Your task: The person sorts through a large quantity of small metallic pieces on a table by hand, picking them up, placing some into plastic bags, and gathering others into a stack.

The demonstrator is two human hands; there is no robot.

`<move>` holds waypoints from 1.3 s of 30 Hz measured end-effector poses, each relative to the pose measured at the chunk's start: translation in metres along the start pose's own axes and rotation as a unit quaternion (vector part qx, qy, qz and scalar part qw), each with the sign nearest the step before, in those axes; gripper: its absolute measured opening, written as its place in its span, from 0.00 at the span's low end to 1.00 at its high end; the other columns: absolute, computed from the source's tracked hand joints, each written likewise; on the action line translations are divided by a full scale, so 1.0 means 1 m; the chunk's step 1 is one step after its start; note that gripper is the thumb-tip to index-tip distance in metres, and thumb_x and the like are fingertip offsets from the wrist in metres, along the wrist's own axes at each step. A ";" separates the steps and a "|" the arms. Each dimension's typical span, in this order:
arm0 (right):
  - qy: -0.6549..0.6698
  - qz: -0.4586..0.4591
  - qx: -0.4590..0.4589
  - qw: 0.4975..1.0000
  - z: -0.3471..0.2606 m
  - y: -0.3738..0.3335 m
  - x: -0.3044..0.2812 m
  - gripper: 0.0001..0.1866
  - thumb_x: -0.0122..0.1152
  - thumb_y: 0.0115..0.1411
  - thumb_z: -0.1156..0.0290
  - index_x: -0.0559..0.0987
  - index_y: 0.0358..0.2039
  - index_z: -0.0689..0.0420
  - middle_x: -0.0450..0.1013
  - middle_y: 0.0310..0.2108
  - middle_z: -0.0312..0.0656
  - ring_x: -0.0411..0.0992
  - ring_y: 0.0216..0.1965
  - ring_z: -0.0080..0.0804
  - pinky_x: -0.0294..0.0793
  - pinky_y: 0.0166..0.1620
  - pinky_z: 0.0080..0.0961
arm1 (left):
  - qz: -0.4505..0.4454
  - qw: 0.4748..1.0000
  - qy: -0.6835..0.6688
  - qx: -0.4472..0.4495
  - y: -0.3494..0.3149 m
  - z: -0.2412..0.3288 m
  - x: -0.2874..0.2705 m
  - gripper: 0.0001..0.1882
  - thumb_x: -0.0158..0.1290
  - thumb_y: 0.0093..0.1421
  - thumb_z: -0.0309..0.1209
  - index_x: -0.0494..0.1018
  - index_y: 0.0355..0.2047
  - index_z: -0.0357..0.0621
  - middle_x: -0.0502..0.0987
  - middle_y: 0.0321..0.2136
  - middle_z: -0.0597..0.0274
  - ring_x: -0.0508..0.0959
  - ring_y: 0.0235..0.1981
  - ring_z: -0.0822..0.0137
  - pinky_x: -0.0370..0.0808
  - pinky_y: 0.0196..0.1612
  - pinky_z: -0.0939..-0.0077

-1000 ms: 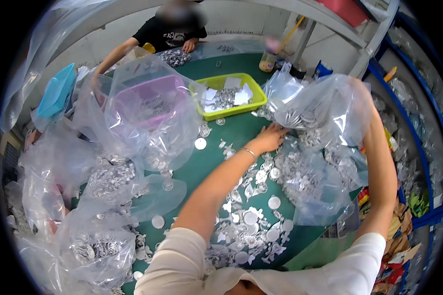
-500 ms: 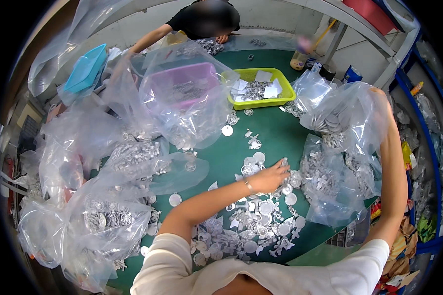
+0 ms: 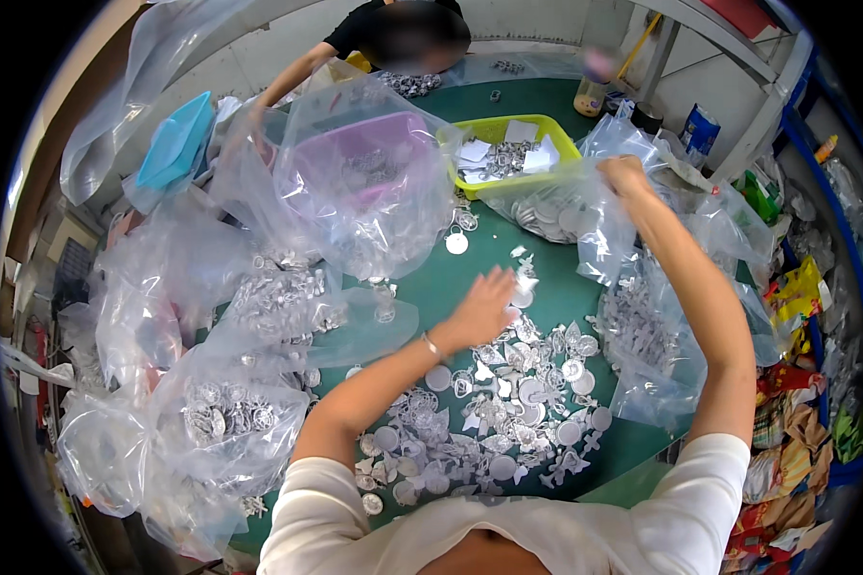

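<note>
My left hand is stretched flat, fingers slightly apart and blurred, over the far edge of a loose pile of silver-grey metal pendants. Nothing shows in it. At the right, my right hand is closed on the gathered top of a clear plastic bag. Round, flat silver pieces lie in the bag's low end, which tilts toward the green tray. Below my right forearm another clear bag holds many small silver pieces.
A yellow-green tray with silver pieces and white papers stands at the back. A purple basket sits under clear plastic. Several filled clear bags crowd the left. Across the green table, a co-worker's arm reaches left.
My right hand has moved left, carrying the bag of round pieces toward the tray. My left hand has shifted left and away from me, its fingers now straightened.
</note>
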State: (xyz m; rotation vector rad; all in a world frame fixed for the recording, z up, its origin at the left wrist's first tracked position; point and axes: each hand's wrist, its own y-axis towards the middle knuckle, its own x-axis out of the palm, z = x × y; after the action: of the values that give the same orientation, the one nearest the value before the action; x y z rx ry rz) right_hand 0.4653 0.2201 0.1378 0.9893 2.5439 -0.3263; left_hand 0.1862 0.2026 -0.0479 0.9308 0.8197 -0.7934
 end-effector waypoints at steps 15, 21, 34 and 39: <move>-0.482 -0.189 -0.326 0.791 0.100 -0.125 0.106 0.21 0.43 0.61 0.62 0.65 0.51 0.62 0.58 0.55 0.55 0.57 0.57 0.48 0.63 0.52 0.45 | -0.005 0.993 -0.021 -0.117 -0.019 0.025 -0.017 0.26 0.42 0.61 0.38 0.57 0.57 0.38 0.54 0.58 0.38 0.51 0.61 0.41 0.50 0.61 0.52; -0.372 -0.203 -0.275 0.863 0.120 -0.238 0.140 0.24 0.41 0.62 0.57 0.67 0.51 0.62 0.55 0.58 0.48 0.51 0.59 0.46 0.53 0.56 0.51 | -0.109 0.982 -0.129 -0.088 -0.085 0.082 -0.067 0.25 0.45 0.59 0.35 0.58 0.55 0.36 0.57 0.56 0.41 0.56 0.59 0.44 0.51 0.61 0.60; -0.371 -0.011 -0.285 0.884 0.159 -0.227 0.062 0.26 0.49 0.57 0.50 0.73 0.47 0.56 0.62 0.52 0.54 0.58 0.55 0.50 0.54 0.55 0.48 | 0.061 0.985 -0.051 -0.153 -0.110 0.121 -0.093 0.23 0.50 0.56 0.29 0.63 0.52 0.41 0.63 0.52 0.44 0.63 0.54 0.47 0.61 0.56 0.62; -0.279 -0.124 -0.361 0.881 0.146 -0.291 0.066 0.27 0.53 0.55 0.50 0.71 0.47 0.58 0.60 0.53 0.53 0.56 0.56 0.49 0.54 0.55 0.45 | -0.003 0.988 0.043 -0.148 -0.125 0.134 -0.051 0.22 0.51 0.55 0.30 0.64 0.50 0.38 0.63 0.52 0.46 0.63 0.54 0.47 0.61 0.55 0.60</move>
State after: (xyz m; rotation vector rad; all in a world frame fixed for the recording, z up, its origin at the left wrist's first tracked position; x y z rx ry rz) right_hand 0.2605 -0.0024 -0.0008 0.2271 1.9782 0.2429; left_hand 0.0895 0.0460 -0.0006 0.7014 0.9863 -0.6198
